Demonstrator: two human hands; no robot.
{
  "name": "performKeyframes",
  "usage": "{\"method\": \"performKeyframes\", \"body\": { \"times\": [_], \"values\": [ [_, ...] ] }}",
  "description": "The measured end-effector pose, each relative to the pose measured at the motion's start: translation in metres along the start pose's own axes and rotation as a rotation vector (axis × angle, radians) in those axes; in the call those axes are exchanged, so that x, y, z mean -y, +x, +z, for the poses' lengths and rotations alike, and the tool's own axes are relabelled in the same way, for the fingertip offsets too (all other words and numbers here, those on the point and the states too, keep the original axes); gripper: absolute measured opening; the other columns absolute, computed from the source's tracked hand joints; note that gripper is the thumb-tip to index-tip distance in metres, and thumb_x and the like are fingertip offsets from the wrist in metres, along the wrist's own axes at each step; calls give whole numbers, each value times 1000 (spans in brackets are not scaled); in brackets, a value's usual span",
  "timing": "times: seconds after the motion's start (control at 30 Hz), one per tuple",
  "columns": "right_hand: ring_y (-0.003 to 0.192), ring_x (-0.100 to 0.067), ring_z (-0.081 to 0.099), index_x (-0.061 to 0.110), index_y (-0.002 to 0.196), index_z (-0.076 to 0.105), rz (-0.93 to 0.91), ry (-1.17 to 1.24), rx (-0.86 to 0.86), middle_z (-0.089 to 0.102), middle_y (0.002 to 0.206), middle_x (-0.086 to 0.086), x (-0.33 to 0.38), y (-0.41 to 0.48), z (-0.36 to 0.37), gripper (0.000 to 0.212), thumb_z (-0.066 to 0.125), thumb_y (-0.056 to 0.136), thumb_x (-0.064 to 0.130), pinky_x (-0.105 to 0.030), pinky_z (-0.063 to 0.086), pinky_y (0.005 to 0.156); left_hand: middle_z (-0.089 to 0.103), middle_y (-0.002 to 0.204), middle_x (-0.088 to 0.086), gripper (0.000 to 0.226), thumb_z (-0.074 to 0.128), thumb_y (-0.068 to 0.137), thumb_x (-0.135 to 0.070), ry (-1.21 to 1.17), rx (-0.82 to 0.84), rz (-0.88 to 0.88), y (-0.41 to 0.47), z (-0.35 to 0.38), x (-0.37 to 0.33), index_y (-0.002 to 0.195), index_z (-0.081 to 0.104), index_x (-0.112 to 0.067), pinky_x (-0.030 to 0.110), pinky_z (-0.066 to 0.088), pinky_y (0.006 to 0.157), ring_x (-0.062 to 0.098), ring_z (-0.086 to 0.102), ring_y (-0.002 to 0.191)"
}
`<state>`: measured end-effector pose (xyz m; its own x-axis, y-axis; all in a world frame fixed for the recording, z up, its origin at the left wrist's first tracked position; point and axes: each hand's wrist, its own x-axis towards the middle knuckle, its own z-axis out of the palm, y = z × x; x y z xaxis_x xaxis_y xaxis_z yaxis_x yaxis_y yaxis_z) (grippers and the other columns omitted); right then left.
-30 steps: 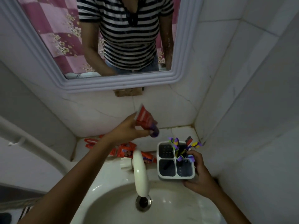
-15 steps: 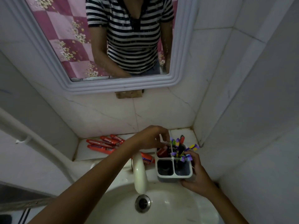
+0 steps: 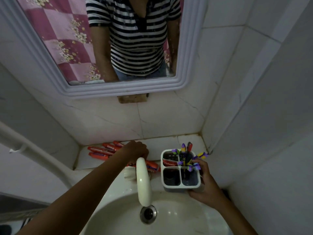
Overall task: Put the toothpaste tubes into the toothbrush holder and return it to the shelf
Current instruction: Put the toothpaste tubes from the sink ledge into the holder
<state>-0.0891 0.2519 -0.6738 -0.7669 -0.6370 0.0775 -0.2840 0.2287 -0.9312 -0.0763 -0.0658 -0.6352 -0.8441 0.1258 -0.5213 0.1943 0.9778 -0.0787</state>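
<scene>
Tiled ledge [image 3: 162, 145], glossy tubes [image 3: 103, 150], four-celled holder [image 3: 181, 185]

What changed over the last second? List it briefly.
The left hand carried a toothpaste tube down into the toothbrush holder's back-left compartment, let go, then moved left to the tubes on the shelf. The right hand kept gripping the holder; the toothbrushes and tap stayed put.
</scene>
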Motion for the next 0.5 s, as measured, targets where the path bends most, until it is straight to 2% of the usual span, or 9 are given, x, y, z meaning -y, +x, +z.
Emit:
{"method": "performKeyframes", "body": {
  "times": [0.07, 0.17, 0.27, 0.4, 0.5],
  "values": [
    [116, -3, 59, 40, 130, 32, 3, 4, 10, 53, 126, 28, 1, 0, 0, 89, 81, 61, 12, -13, 48, 92, 63, 113, 5, 16, 61, 86, -23, 43, -34, 12, 1, -1, -2, 101, 65, -19, 34, 37, 82, 26, 55, 110],
    [115, -2, 59, 40, 129, 32, 5, 14, 19, 53, 126, 29, 1, 0, -1, 88, 80, 61, 11, -12, 48, 91, 67, 110, 3, 15, 61, 89, -26, -105, -111, -44, -10, -19, -1, 102, 64, -20, 35, 39, 91, 21, 59, 104],
    [117, -2, 58, 40, 130, 32, 10, 14, 26, 52, 127, 30, 0, 0, -2, 91, 83, 62, 6, -13, 48, 93, 68, 109, -2, 16, 64, 88, -29, -210, -259, -110, -37, -58, 10, 103, 65, -25, 27, 40, 76, 17, 60, 102],
    [118, -5, 58, 37, 133, 30, 1, -20, 27, 52, 127, 30, -6, 1, -3, 101, 84, 63, -13, -16, 49, 94, 69, 108, -11, 23, 66, 87, -34, -142, -410, -148, -79, -123, 11, 110, 67, -34, 24, 39, 72, 11, 60, 100],
    [116, -6, 60, 42, 132, 31, -3, -35, 15, 54, 127, 26, -7, 1, -2, 104, 82, 63, -16, -16, 49, 94, 73, 105, -14, 25, 69, 85, -33, -51, -453, -73, -98, -158, -4, 110, 69, -33, 20, 41, 67, 6, 65, 93]
  ]
}}
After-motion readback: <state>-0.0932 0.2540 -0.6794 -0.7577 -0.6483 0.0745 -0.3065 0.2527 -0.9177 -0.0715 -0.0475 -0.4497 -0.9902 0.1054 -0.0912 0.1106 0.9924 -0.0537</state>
